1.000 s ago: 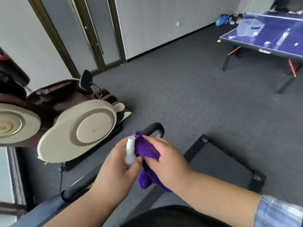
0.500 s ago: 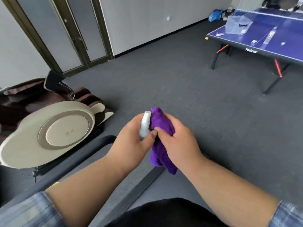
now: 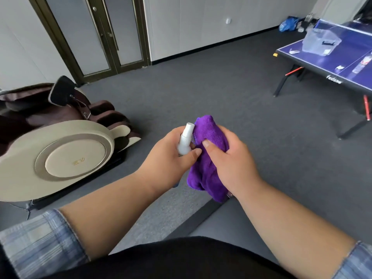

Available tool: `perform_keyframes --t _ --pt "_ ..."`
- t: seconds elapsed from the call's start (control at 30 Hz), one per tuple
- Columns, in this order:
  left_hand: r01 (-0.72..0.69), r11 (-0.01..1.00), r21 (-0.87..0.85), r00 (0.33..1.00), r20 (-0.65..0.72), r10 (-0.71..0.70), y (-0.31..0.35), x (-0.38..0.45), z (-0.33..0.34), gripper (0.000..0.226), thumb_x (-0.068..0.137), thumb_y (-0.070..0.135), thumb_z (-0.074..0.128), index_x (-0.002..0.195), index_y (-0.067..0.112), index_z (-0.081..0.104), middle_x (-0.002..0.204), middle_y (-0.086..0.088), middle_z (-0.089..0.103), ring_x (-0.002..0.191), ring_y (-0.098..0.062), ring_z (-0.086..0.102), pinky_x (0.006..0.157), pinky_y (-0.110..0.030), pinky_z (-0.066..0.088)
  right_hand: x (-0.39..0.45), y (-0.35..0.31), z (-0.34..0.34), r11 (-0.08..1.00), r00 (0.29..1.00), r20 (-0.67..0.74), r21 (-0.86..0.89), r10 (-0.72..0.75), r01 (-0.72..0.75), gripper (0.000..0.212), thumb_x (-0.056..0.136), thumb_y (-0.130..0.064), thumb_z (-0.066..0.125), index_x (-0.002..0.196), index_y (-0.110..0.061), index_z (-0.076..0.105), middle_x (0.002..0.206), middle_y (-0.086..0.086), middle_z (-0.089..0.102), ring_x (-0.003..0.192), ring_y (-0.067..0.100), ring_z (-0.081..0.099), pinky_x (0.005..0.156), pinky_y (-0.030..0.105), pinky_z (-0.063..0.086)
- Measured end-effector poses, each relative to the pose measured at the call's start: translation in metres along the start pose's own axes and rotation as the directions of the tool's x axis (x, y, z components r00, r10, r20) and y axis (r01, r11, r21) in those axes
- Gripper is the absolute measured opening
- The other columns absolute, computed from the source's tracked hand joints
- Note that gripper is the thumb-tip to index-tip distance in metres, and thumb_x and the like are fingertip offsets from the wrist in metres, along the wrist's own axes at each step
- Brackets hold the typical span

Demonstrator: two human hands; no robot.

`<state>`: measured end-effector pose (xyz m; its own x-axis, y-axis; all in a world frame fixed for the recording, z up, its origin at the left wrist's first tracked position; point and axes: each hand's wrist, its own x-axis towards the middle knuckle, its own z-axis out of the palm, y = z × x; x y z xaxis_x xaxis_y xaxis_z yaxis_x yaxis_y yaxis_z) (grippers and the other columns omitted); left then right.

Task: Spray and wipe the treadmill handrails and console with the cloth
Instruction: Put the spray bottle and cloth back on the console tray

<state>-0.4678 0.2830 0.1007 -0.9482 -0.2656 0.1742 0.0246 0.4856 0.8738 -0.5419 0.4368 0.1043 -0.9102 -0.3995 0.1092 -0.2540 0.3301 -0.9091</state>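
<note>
White lettering – roughly "fedana", blurred – is seen on the edge of the blue table-tennis table [image 3: 330,57]. A small white spray bottle [image 3: 184,142], slim-nozzled and plastic, is gripped by the left hand [image 3: 171,158], fingers curled round it. Just beside it, touching, a purple cloth [image 3: 207,158] – plush, bunched – is clutched by the right hand [image 3: 231,164], thumb pressed on top, above grey carpet [image 3: 201,87].

The cloth [image 3: 209,158] is plush purple microfibre, matt. The spray bottle [image 3: 185,141] looks like smooth white plastic (slightly glossy). The floor [image 3: 221,87] is rough grey carpet.
</note>
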Motion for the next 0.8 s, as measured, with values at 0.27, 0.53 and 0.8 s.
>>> perform_keyframes --t 0.27,0.53,0.8 --pt "0.039 0.999 0.024 0.998 -0.049 -0.038 -0.036 0.088 0.009 0.036 0.092 0.03 0.071 0.123 0.038 0.055 0.103 0.029 0.06 0.095 0.003 0.059 0.073 -0.004 0.041 0.088 0.041 0.009 0.999 0.999 0.048 0.028 0.023 -0.024 0.033 0.086 -0.049 0.061 0.106 -0.072 0.051 0.104 -0.042 0.062 0.097 -0.018 0.059 0.072 -0.002 0.04" --pt "0.106 0.994 0.01 0.965 -0.244 -0.1 -0.069 0.195 0.033 0.042 0.093 0.031 0.067 0.122 0.053 0.046 0.098 0.018 0.064 0.079 -0.011 0.062 0.063 -0.019 0.05 0.241 0.084 -0.006 0.994 0.966 0.237 0.054 -0.104 0.094 0.049 0.09 -0.033 0.069 0.105 -0.076 0.049 0.103 -0.043 0.062 0.096 -0.019 0.059 0.073 -0.003 0.038" --pt "0.317 0.929 0.192 0.864 -0.462 -0.2 -0.11 0.27 -0.005 0.049 0.091 0.037 0.065 0.127 0.058 0.038 0.105 0.03 0.058 0.095 0.007 0.059 0.074 -0.012 0.042 0.397 0.079 0.005 0.966 0.884 0.417 -0.045 -0.214 0.255 0.047 0.09 -0.028 0.069 0.122 -0.059 0.055 0.116 -0.028 0.065 0.104 -0.011 0.059 0.09 0.012 0.045"
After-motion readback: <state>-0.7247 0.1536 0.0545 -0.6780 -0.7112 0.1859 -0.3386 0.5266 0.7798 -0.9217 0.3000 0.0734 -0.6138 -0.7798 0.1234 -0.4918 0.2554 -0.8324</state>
